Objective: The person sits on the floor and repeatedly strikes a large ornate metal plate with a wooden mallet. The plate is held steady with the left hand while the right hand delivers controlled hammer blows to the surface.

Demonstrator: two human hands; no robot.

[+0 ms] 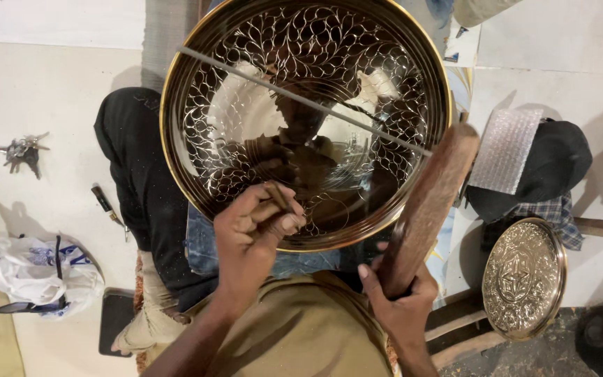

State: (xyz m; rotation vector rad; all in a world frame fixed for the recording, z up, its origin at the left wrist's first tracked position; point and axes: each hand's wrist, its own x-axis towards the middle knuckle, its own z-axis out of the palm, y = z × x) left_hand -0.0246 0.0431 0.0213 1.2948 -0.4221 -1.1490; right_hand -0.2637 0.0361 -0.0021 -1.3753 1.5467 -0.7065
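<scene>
A large round brass tray (176, 126) with a fine engraved leaf pattern fills the upper middle of the head view, its polished centre mirroring shapes. My left hand (252, 234) rests on the tray's lower part, pinching a thin chisel (278, 199) whose tip touches the metal. Lower right of the tray, my right hand (403, 297) grips a thick wooden mallet (430, 202) that slants up past the tray's right rim. A thin straight rod (301, 100) crosses the tray diagonally.
A smaller engraved brass plate (525, 278) lies at lower right. Bubble wrap (505, 150) and dark cloth (560, 164) sit right of the tray. Keys (21, 150), a small tool (106, 204) and a white plastic bag (29, 272) lie on the pale floor at left.
</scene>
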